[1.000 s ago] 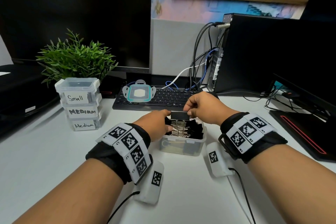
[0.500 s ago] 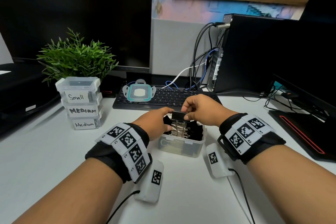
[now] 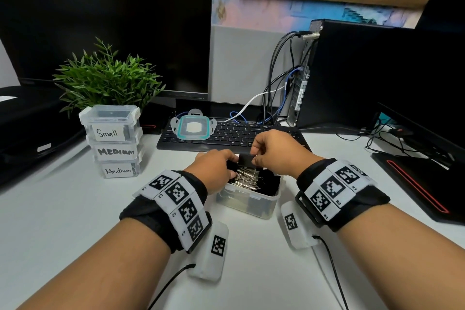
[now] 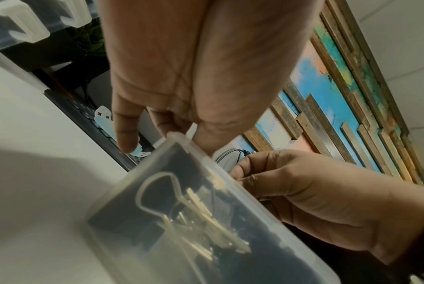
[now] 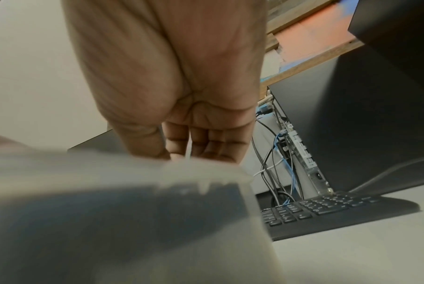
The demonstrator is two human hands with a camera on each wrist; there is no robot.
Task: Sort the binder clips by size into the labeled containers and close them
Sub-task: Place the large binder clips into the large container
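An open clear container (image 3: 251, 205) near the desk's front holds several black binder clips with silver wire handles. A large black binder clip (image 3: 246, 159) stands at the top of that pile. My right hand (image 3: 255, 157) pinches its right end from above. My left hand (image 3: 232, 167) curls at the clip's left end and handles, with the thumb against the clip. In the left wrist view the container wall (image 4: 206, 221) fills the foreground and hides my left fingertips behind its rim. The container's teal-edged lid (image 3: 193, 128) lies on the keyboard (image 3: 234, 137).
Three closed boxes are stacked at left, labelled Small (image 3: 108, 131), Medium (image 3: 115, 151) and Medium (image 3: 118, 170), in front of a potted plant (image 3: 105, 80). A monitor stands behind. A PC tower (image 3: 352, 78) with cables is at the back right. A laptop (image 3: 422, 176) lies at right.
My right hand has slid slightly left along the clip. My left thumb has come up against the clip's left end. The clip stays over the open container.
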